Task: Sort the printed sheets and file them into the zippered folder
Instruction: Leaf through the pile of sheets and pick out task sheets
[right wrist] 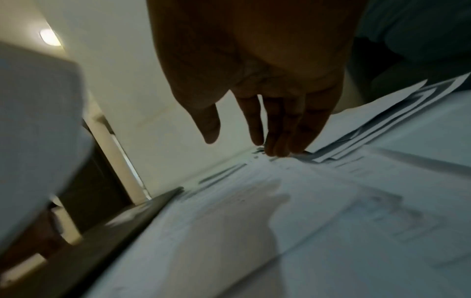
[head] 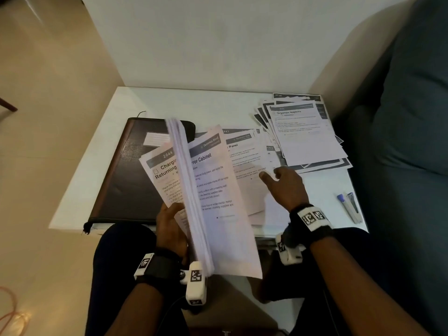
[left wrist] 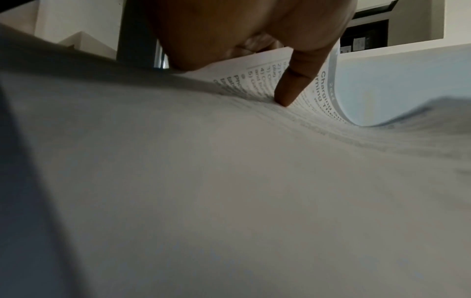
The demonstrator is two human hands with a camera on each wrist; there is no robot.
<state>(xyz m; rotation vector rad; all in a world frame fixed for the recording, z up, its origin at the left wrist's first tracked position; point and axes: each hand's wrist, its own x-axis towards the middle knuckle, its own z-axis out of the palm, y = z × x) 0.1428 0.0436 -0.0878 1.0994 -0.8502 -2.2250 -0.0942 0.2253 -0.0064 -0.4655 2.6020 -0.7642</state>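
your left hand (head: 171, 229) grips one thick stack of white printed sheets (head: 213, 207) from below, above your lap and the near edge of the table. the stack is bent and fanned open like a book: one part leans left with a heading that begins "charging", the other leans right with a heading that ends "cabinet". from the left wrist camera, one finger (left wrist: 295, 88) presses into the fold between the curved pages. the paper is thin and smooth, with grey header bands and black text.

your right hand (head: 286, 187) is flat and relaxed, fingers straight and close together, holding nothing. its fingertips (right wrist: 280, 149) touch the loose printed sheets lying flat (head: 249, 163) in the middle of the table.

i count three groups of paper: the stack in your left hand, the flat sheets under your right hand, and one messy fanned pile of printed sheets (head: 305, 132) at the far right corner, its top page headed "organize napkins". how many sheets each group has i cannot tell.

there is one dark rectangular zippered folder (head: 121, 170), with leather-like surface and a brown spine, lying closed on the left part of the small white rectangular table (head: 184, 103). one pale label card (head: 155, 139) sits on its cover. the stack you hold covers its right part.

near the right edge of the table lie two small things side by side: one blue-capped pen-like item (head: 341, 198) and one grey metallic stapler-like item (head: 352, 207).
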